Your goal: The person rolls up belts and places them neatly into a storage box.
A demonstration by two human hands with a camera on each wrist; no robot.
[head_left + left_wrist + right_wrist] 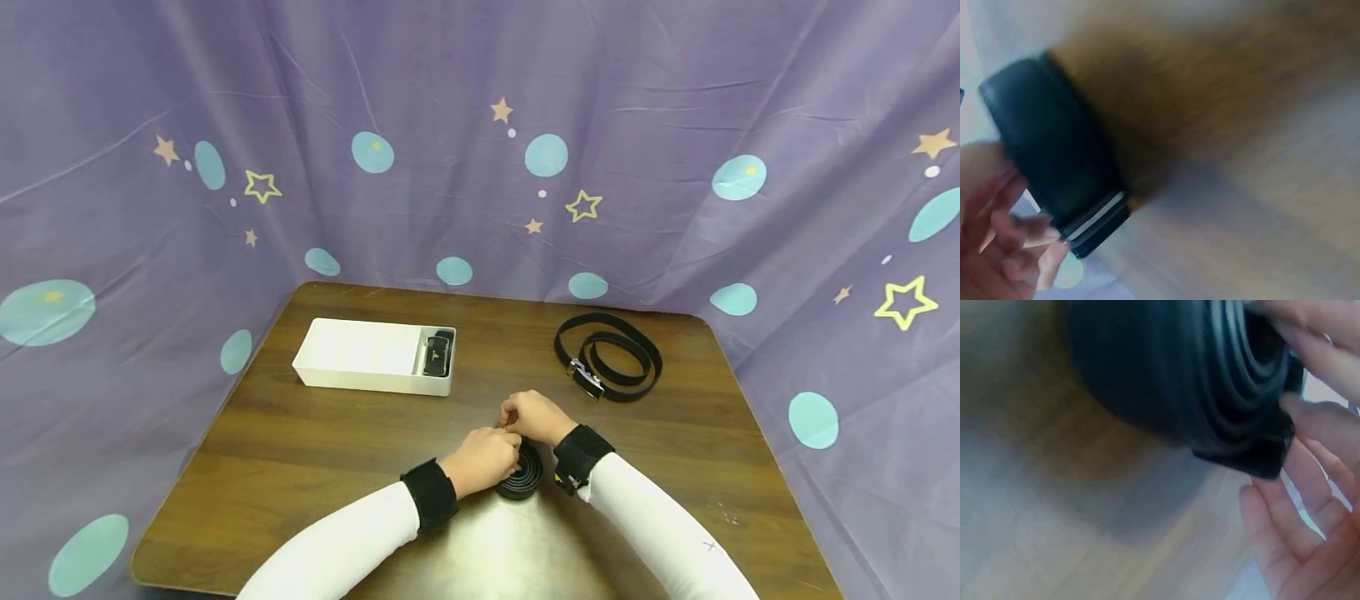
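Observation:
A black belt [528, 477], wound into a tight coil, stands between both hands near the middle of the table. My left hand [483, 458] grips the coil from its left side. At the far side of the coil, my right hand [536, 416] holds it with thumb and fingers. Close up in the right wrist view, the coil [1141, 369] shows its stacked layers, and the right fingers [1310, 519] curl about a dark flat piece at its edge. The left wrist view shows the strap's outer face [1054, 137] with a shiny band at one end; much there is blurred.
A white box [360, 354] lies at the back left, with a coiled dark belt [438, 354] in its right compartment. Another black belt [626, 392], loosely looped with a silver buckle, rests at the back right. A purple curtain [450, 108] hangs behind the wooden table [300, 483].

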